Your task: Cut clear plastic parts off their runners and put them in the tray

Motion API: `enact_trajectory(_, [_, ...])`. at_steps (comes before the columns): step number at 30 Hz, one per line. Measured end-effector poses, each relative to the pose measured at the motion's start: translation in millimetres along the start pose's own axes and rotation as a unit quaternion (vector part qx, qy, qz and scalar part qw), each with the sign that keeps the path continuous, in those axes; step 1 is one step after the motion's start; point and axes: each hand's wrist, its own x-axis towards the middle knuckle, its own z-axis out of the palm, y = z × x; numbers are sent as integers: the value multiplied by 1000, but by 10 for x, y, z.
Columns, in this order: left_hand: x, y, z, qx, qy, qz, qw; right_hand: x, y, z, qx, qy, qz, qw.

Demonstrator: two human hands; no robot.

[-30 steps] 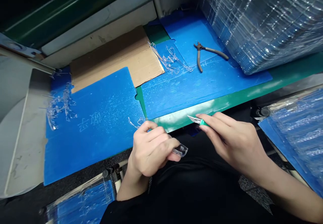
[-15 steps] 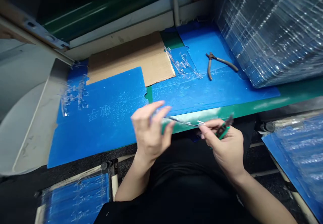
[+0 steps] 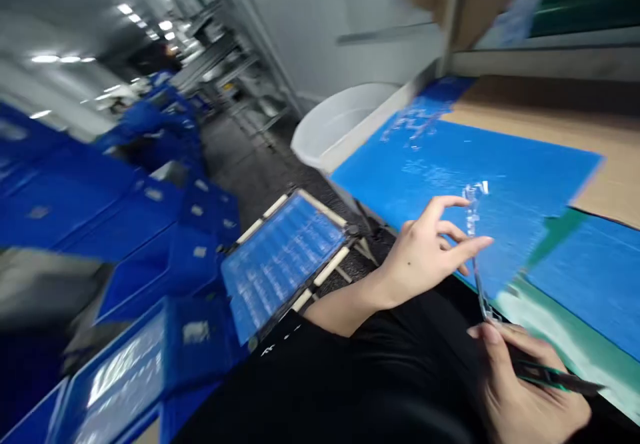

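Observation:
A slender clear plastic piece (image 3: 479,284) stretches between my two hands, slanting down to the right. My left hand (image 3: 425,257) has its thumb and fingers around the upper, branching end. At the lower end, my right hand (image 3: 535,391) pinches the piece between thumb and forefinger. Green-handled nippers (image 3: 545,375) lie across the palm of that same hand, with their dark tip pointing right. Both hands are above the front edge of the workbench, near the blue sheet (image 3: 505,164).
Clear plastic scraps (image 3: 413,124) lie at the blue sheet's far left corner, beside cardboard (image 3: 540,114). A white bin (image 3: 345,114) stands past the bench end. Left are a rack with a blue tray (image 3: 280,264) and stacked blue crates (image 3: 200,344). People in blue (image 3: 150,121) appear blurred farther back.
The view has swung left, bringing the crates and aisle in. My left hand, earlier blurred with raised fingers, is now around the plastic piece's upper end. The right keeps piece and nippers.

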Motion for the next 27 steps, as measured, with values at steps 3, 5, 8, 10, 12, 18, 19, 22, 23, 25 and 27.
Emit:
enact_trajectory(3, [-194,45,-428,-27,36,-3,999,-77,8,253,12,-99,22,995])
enact_trajectory(5, [-345,48,-718,-48,69,-14,996,-122,1,340,17,-182,49,982])
enact_trajectory(8, [-561,-22,-1323,2,178,-16,984,-146,21,372,34,-245,91,965])
enact_trajectory(10, [-719,-119,-1883,114,299,-15,947,-137,60,356,25,-234,117,965])
enact_trajectory(12, [-908,-241,-2513,248,415,-74,873,-113,107,337,12,-206,153,966])
enact_trajectory(18, [-1466,-631,-3941,295,479,-297,772,-29,196,335,-2,-155,236,959])
enact_trajectory(19, [-1522,-700,-4063,303,478,-324,758,-25,210,333,-14,-158,236,959])
enact_trajectory(22, [-1600,-923,-4288,332,454,-394,727,-46,284,310,-62,-169,218,959])
enact_trajectory(23, [-1597,-1000,-4331,340,441,-412,721,-62,319,297,-76,-174,211,959])
enact_trajectory(25, [-1560,-1144,-4387,355,414,-440,714,-100,397,267,-93,-186,202,957])
enact_trajectory(27, [-1503,-1251,-4412,371,390,-453,711,-136,471,233,-98,-193,175,960])
